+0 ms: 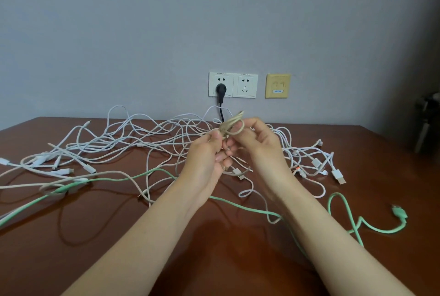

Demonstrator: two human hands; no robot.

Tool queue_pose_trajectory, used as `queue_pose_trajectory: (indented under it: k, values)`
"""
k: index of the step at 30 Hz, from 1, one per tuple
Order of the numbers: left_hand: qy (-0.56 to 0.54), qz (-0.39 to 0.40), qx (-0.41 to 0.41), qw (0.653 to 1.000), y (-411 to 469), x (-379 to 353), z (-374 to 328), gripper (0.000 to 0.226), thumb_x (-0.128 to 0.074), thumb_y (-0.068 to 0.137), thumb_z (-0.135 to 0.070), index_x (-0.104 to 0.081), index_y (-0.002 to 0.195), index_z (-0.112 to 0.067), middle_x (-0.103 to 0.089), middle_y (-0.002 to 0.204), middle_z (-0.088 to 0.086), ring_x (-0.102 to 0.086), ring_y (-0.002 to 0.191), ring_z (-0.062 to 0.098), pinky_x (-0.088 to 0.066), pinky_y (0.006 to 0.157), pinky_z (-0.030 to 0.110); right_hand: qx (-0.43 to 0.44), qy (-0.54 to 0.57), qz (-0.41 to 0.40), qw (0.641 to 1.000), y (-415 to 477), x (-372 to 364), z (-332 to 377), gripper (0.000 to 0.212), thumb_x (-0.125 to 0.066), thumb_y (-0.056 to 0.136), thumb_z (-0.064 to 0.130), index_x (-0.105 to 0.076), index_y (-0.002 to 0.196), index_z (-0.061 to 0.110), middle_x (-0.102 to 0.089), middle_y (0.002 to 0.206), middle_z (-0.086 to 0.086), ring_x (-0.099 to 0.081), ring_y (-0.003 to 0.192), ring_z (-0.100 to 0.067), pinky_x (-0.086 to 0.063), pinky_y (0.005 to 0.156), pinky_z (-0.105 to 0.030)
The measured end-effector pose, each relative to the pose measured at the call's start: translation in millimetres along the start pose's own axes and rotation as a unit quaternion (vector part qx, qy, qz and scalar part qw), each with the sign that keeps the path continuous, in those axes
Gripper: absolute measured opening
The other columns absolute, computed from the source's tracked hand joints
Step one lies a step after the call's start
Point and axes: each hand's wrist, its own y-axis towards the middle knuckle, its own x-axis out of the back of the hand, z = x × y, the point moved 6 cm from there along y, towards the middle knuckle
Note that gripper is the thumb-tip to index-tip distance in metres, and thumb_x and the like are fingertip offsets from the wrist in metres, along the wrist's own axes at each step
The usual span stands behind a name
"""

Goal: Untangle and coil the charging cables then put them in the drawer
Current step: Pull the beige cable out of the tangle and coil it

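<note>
Hands (209,155) (259,145) around half-hidden beige coil (234,126)

Glossy wooden table (95,236); matt braided beige cable (234,126).

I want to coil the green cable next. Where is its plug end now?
In the head view, the green cable's plug lies on the table at the far right, nearer the person than the white USB plug.

- A reddish-brown table (95,260) meets a grey wall (142,33).
- Twin white sockets (245,85) (black plug (221,88) in the left one) sit beside a yellow data plate (277,85).
</note>
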Motion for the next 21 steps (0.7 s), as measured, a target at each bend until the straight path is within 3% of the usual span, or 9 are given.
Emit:
queue_pose_trajectory:
  k: [2, 5, 7, 10, 13, 16, 18, 19, 21]
  values:
    - [0.046, -0.015, 0.013, 0.999, 0, 1, 2, 0.033, -0.027, 0.102, -0.01, -0.047, 0.076, -0.009, -0.044, 0.054, -0.001, -0.031, 0.033, 0.0, -0.027, 0.038, 0.015, 0.024, -0.043, -0.011, 0.999, 0, 2, 4, 0.009, -0.052, 0.09, -0.002, -0.055, 0.084, 0.004, -0.056, 0.055, -0.005, -0.054, 0.045, -0.01, -0.048, 0.049, -0.018]
    - [0.218, -0.045, -0.007, 0.975, 2, 7, 2, 0.027, -0.029, 0.102, -0.014, -0.047, 0.082, -0.017, -0.043, 0.068, 0.002, -0.03, 0.036, 0.002, -0.028, 0.041, 0.019, 0.038, -0.101, -0.034, 0.994, 1, 7, 3, 0.012, -0.054, 0.09, 0.003, -0.062, 0.083, 0.009, -0.054, 0.049, 0.006, -0.048, 0.044, -0.004, -0.042, 0.048, -0.014]
    - [0.334, -0.06, -0.076, 0.937, 0, 8, -6, 0.022, -0.029, 0.101, -0.012, -0.047, 0.095, -0.024, -0.049, 0.073, -0.001, -0.038, 0.048, 0.005, -0.031, 0.047, 0.024, 0.037, -0.133, -0.043, 0.989, 1, 8, -1, 0.019, -0.052, 0.089, 0.001, -0.065, 0.083, 0.013, -0.052, 0.046, 0.007, -0.045, 0.043, -0.006, -0.039, 0.048, -0.017]
    - [0.452, -0.073, -0.188, 0.869, -11, 3, -17, 0.033, -0.031, 0.097, -0.006, -0.048, 0.112, -0.03, -0.056, 0.095, -0.01, -0.052, 0.081, 0.009, -0.031, 0.063, 0.022, 0.038, -0.164, -0.046, 0.985, 0, 6, -3, 0.024, -0.049, 0.087, -0.001, -0.067, 0.085, 0.016, -0.053, 0.047, 0.006, -0.044, 0.047, -0.012, -0.04, 0.052, -0.025]
    - [0.481, -0.072, -0.216, 0.847, -14, 2, -17, 0.038, -0.034, 0.096, -0.006, -0.05, 0.119, -0.031, -0.057, 0.105, -0.013, -0.053, 0.092, 0.01, -0.029, 0.066, 0.019, 0.037, -0.168, -0.046, 0.984, 0, 6, -3, 0.025, -0.051, 0.085, -0.002, -0.067, 0.082, 0.016, -0.053, 0.047, 0.004, -0.043, 0.05, -0.017, -0.038, 0.054, -0.028]
    - [0.51, -0.071, -0.223, 0.828, -17, 1, -19, 0.045, -0.034, 0.094, -0.004, -0.049, 0.124, -0.035, -0.055, 0.094, -0.019, -0.051, 0.081, 0.0, -0.031, 0.061, 0.01, 0.027, -0.138, 0.004, 0.99, 1, 0, -8, 0.019, -0.058, 0.076, 0.007, -0.066, 0.084, 0.021, -0.053, 0.064, -0.011, -0.044, 0.063, -0.022, -0.037, 0.061, -0.03]
    - [0.49, -0.068, -0.213, 0.843, -17, 3, -21, 0.043, -0.034, 0.096, -0.006, -0.052, 0.122, -0.035, -0.056, 0.083, -0.021, -0.056, 0.075, -0.009, -0.035, 0.062, 0.001, 0.009, -0.102, 0.052, 0.993, 1, -5, -11, 0.026, -0.051, 0.073, 0.005, -0.063, 0.093, 0.017, -0.055, 0.071, -0.012, -0.052, 0.064, -0.018, -0.045, 0.061, -0.022]
    - [0.468, -0.066, -0.213, 0.855, -16, 4, -22, 0.04, -0.034, 0.097, -0.01, -0.054, 0.118, -0.037, -0.058, 0.082, -0.021, -0.059, 0.078, -0.009, -0.04, 0.068, 0.003, 0.003, -0.085, 0.071, 0.994, 1, -7, -12, 0.025, -0.05, 0.078, 0.001, -0.06, 0.096, 0.014, -0.056, 0.073, -0.012, -0.054, 0.062, -0.013, -0.046, 0.059, -0.017]
    - [0.442, -0.065, -0.221, 0.867, -15, 7, -22, 0.031, -0.033, 0.095, -0.029, -0.054, 0.11, -0.046, -0.065, 0.089, -0.014, -0.065, 0.089, 0.007, -0.052, 0.08, 0.029, 0.0, -0.084, 0.093, 0.992, 0, -10, -13, 0.026, -0.04, 0.094, -0.005, -0.056, 0.1, 0.014, -0.058, 0.078, -0.007, -0.058, 0.064, -0.006, -0.048, 0.057, -0.014]
